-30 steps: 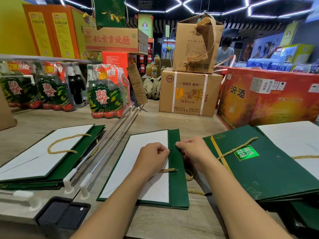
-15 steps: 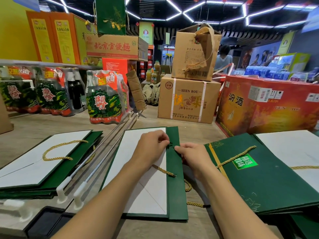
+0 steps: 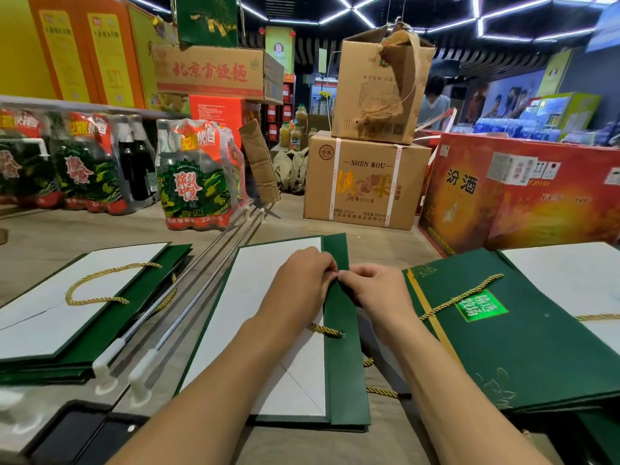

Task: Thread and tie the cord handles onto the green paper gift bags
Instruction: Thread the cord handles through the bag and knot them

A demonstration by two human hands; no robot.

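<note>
Two hands, the left hand (image 3: 302, 283) and the right hand (image 3: 375, 292), pinch the green edge of one green bag (image 3: 344, 380). It lies on the bench (image 3: 50, 239) between a left pile (image 3: 84, 313) and a right pile (image 3: 536, 357) of bags. One gold cord (image 3: 327, 330) pokes through its lower hole.

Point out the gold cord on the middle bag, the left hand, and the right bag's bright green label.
gold cord (image 3: 327, 330): head view, its exposed twisted stretch.
left hand (image 3: 302, 283): head view, back of the hand.
bright green label (image 3: 481, 305): head view, its centre.
</note>
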